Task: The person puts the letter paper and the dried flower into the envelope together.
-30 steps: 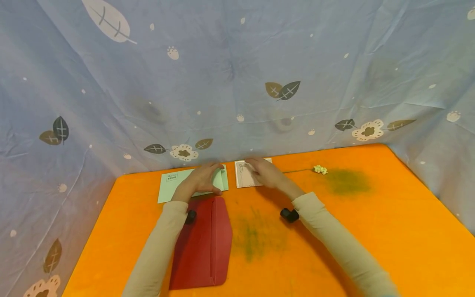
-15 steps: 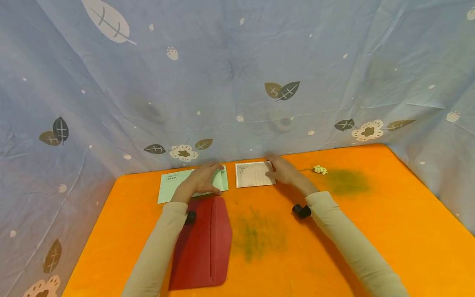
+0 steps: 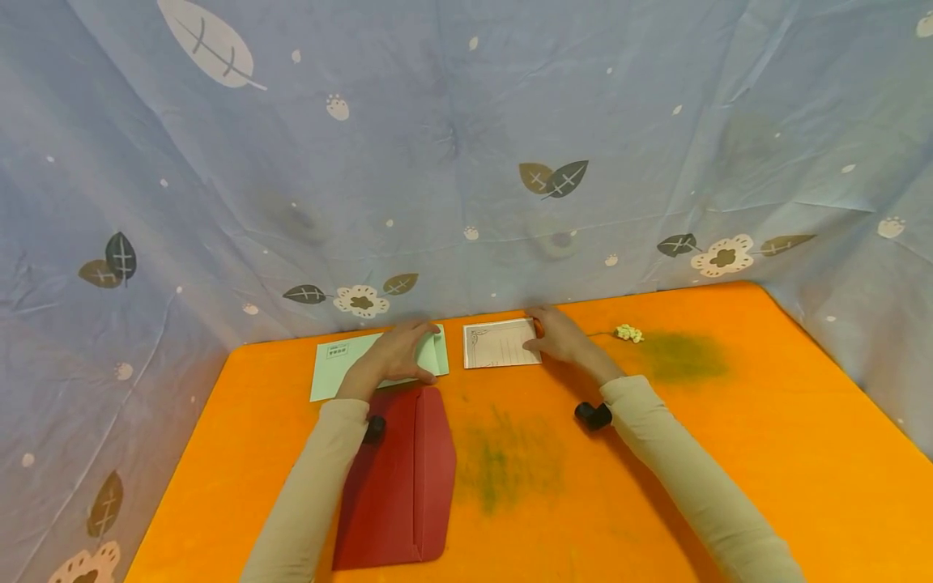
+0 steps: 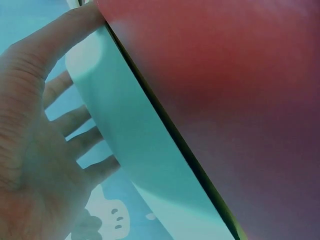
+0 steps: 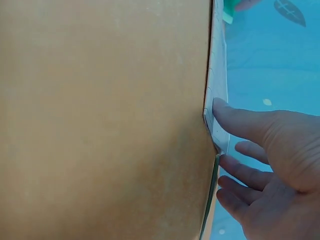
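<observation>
Head view: on the orange worktop [image 3: 583, 494], my left hand [image 3: 392, 355], fingers spread, spans the green envelope [image 3: 334, 371]; my right hand [image 3: 564, 338], relaxed, touches the right end of the card [image 3: 497, 343]. Left wrist: thumb and fingers at opposite edges. Right wrist: light thumb pressure should avoid creasing.

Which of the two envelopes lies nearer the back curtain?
The pale green envelope, the one with a small printed block, beneath the left hand; the red envelope lies nearer the person.
</observation>
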{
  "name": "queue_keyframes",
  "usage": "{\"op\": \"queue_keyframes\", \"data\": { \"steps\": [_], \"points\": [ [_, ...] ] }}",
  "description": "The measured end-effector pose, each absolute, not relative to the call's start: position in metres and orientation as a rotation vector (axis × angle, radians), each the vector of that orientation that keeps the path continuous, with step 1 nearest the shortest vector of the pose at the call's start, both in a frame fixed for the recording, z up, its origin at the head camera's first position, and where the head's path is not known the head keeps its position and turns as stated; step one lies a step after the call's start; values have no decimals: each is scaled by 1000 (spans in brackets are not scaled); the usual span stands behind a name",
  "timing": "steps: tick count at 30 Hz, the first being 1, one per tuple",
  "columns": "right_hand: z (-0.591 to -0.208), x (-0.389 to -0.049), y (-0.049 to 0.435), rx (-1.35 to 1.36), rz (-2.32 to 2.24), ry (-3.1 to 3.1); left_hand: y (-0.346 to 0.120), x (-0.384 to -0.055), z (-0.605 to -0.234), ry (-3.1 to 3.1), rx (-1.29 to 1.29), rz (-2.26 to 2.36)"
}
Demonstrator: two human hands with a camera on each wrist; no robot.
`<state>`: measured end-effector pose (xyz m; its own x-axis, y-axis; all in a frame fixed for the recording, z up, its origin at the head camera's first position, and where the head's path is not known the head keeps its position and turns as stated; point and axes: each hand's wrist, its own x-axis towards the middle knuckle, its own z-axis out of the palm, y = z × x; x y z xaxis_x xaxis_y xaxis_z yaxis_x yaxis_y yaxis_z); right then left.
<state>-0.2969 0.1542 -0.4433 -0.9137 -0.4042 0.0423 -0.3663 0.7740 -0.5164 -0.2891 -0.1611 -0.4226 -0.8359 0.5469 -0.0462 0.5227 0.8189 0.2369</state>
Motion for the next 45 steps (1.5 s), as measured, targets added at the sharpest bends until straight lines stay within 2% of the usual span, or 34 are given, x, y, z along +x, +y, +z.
{"op": "queue_keyframes", "data": {
  "steps": [17,30,45],
  "points": [
    [-452,-289,148,-609,-1191,2976,-161,-288,-424,2884,820,327],
    [-451,-288,149,-223,-1400,2807,-161,-287,-422,2888,803,335],
    [-446,-288,151,10,-1833,2369,-160,-285,-423,2900,823,334]
  ]
}}
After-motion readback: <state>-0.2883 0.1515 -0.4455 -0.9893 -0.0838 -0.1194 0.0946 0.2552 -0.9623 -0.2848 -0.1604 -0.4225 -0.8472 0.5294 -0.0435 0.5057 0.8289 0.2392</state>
